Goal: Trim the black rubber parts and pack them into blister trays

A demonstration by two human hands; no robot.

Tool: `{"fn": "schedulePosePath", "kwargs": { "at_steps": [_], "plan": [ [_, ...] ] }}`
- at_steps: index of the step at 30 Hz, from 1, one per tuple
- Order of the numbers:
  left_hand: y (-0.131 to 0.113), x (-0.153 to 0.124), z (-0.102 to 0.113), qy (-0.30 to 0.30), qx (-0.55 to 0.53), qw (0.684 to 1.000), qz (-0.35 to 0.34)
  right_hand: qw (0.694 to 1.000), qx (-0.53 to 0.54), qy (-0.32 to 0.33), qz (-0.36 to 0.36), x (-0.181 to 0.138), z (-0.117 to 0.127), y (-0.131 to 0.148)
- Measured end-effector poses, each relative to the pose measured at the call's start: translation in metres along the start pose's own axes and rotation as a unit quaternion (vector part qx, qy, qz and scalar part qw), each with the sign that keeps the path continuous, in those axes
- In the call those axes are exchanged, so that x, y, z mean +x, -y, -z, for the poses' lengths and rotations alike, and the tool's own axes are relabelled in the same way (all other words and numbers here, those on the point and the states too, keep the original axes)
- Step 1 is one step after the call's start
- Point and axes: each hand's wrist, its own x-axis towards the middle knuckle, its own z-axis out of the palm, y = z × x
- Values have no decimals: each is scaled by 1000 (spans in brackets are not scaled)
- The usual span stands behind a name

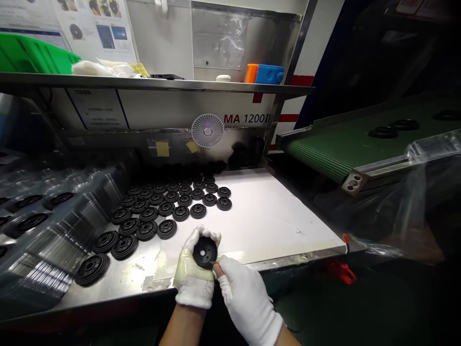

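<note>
So we've got a black wheel [210, 250] in our left hand [190, 278], gloved fingers curled around its rim, held up by the bench's [126, 281] front edge, near the middle. Our right hand [247, 298] is up against the wheel's lower rim, a bare fingertip poking out of the glove; honestly we can't tell if it's pinching anything, since the back of the hand blocks it. More wheels [147, 230] sit in rough rows on the bench's left half, and the ones toward the back edge pretty much melt into shadow. The stacked clear trays [90, 211] along the left edge look smeary and get cut off. Past the right edge, a green conveyor [324, 149] carries some dim dark rings [383, 132].
</note>
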Motion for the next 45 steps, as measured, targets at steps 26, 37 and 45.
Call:
{"fn": "schedulePosePath", "kwargs": {
  "at_steps": [26, 37, 45],
  "plan": [
    [-3, -4, 5, -1, 83, 996, 25, 997, 0, -68, 37, -1, -11, -8],
    [-2, -2, 1, -18, 31, 999, 1, 996, -6, -89, 20, -8, -14, 4],
    [-11, -6, 11, -2, 83, 996, 41, 998, 7, -59, 1, -6, -11, -6]
  ]
}}
